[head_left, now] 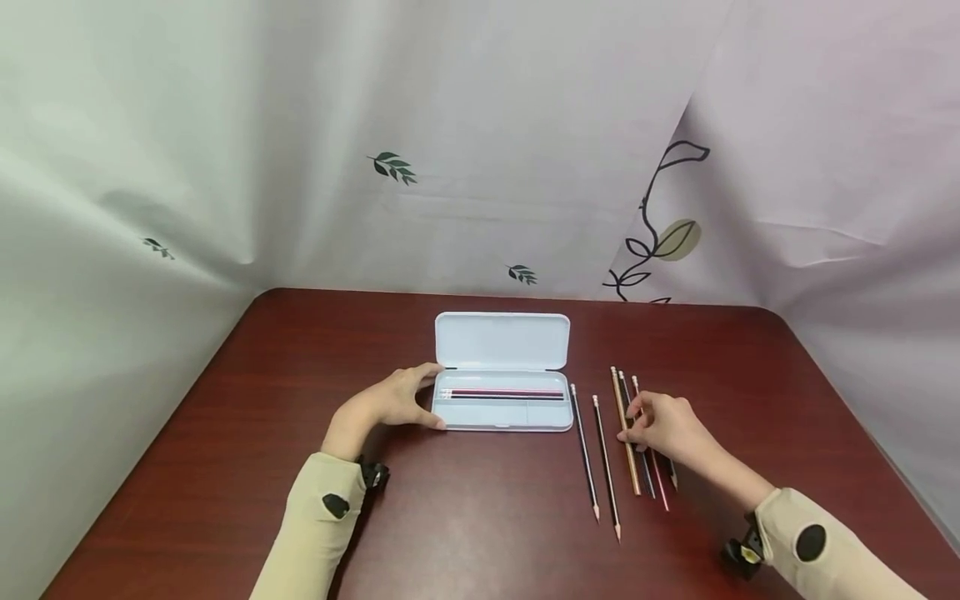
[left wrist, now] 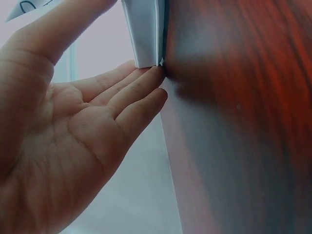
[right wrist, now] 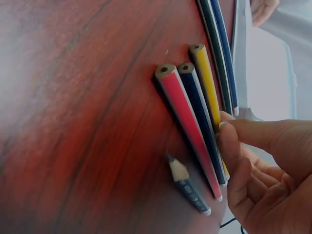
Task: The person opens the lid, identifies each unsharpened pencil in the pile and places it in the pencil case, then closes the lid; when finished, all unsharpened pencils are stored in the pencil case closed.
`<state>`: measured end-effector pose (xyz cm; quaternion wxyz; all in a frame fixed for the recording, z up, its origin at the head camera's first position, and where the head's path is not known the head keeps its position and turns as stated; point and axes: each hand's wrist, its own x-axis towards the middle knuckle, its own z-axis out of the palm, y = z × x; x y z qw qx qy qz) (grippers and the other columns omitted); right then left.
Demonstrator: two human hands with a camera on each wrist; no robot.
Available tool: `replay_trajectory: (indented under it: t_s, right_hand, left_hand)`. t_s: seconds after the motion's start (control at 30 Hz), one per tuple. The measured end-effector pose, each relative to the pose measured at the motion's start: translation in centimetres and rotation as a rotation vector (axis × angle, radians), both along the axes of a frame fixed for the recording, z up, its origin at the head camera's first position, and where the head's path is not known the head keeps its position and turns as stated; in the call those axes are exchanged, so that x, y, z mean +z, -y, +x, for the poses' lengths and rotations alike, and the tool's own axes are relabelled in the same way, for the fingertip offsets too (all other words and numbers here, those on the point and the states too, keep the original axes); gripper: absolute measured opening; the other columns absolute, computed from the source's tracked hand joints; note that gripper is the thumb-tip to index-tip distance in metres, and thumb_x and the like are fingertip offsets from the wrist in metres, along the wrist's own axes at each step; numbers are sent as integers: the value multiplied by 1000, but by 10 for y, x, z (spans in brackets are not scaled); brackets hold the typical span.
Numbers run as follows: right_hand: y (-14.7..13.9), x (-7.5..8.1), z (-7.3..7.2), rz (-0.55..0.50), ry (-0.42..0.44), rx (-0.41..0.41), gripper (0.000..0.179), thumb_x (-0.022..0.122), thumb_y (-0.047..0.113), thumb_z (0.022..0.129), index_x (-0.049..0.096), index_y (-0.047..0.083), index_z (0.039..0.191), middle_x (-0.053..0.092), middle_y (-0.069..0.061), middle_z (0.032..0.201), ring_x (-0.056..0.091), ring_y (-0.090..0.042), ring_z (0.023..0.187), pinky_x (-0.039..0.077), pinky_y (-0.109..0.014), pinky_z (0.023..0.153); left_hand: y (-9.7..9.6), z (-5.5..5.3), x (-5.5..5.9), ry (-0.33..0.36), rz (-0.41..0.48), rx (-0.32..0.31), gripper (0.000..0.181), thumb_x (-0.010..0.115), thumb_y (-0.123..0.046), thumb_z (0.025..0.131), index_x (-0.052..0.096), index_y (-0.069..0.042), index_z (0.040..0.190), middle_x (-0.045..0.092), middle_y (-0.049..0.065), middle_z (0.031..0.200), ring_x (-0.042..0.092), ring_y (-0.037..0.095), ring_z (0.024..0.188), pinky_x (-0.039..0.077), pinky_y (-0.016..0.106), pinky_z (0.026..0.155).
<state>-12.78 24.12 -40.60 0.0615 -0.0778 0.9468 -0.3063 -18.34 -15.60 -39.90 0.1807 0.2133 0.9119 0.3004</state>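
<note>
A white pencil case (head_left: 502, 342) stands with its lid raised, a few pencils (head_left: 517, 395) lying in its back compartment. At its left end, my left hand (head_left: 397, 400) holds it, thumb by the front corner and fingers toward the hinge. My right hand (head_left: 667, 425) pinches a yellow pencil (right wrist: 205, 73) between thumb and forefinger, partway along its length. Close beside that one lie a navy pencil (right wrist: 197, 97) and a red pencil (right wrist: 181, 102), partly covered by the hand in the head view. A short sharpened dark pencil (right wrist: 187, 187) lies past the red one.
Two long dark pencils, one nearer the case (head_left: 585, 458) and one farther right (head_left: 606, 467), lie between the case and my right hand, points toward me. The dark red wooden table (head_left: 465, 517) meets a pale curtain (head_left: 337, 208) printed with leaves at its back and sides.
</note>
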Motion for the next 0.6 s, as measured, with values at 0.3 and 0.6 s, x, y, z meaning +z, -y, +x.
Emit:
replay_trajectory:
  t_s: [0.3, 0.6]
  right_hand:
    - [14, 5, -7, 65, 138, -35, 33, 80, 18, 70, 61, 0, 90, 61, 2, 52, 61, -11, 48, 45, -27, 50]
    - [18, 11, -21, 71, 274, 13, 14, 72, 11, 72, 60, 4, 76, 61, -1, 53, 63, -13, 48, 48, -24, 46]
  left_hand:
    - [-3, -1, -1, 1, -3, 3, 92, 84, -28, 67, 35, 1, 139, 49, 20, 136, 45, 26, 128, 33, 42, 107]
    - [-2, -1, -1, -16, -40, 2, 91, 84, -30, 67, 37, 1, 139, 50, 19, 135, 44, 26, 129, 32, 42, 107]
